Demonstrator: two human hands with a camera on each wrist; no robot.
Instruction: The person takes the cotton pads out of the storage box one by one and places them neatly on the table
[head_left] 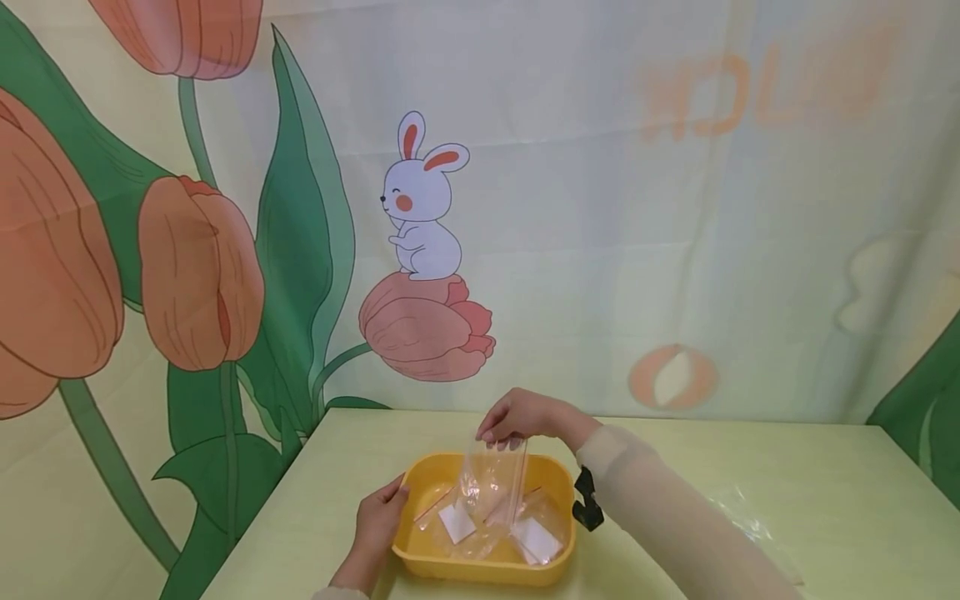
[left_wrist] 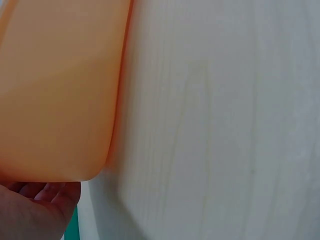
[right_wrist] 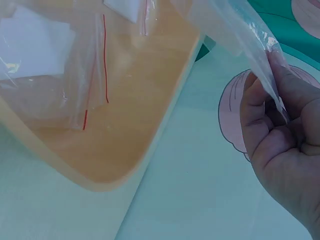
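A yellow plastic tub (head_left: 480, 572) stands on the table; it looks orange in the wrist views. My left hand (head_left: 380, 518) grips its left end, thumb at the rim; the left wrist view has the fingers (left_wrist: 55, 197) against the tub's end. Above the tub's far side, my right hand (head_left: 522, 414) pinches a clear zip bag (head_left: 491, 475) by one edge, and the bag hangs down into the tub. Inside lie several clear zip bags with red seal lines (right_wrist: 106, 60) and white papers or cards (head_left: 538, 540). Whether the held bag contains anything, I cannot tell.
A clear plastic bag (head_left: 750, 517) lies on the pale table (head_left: 847, 492) at the right, partly behind my right sleeve (head_left: 660, 492). A black buckle (head_left: 588, 500) hangs at the right wrist. Behind the table hangs a printed cloth (head_left: 555, 250) with tulips and a rabbit.
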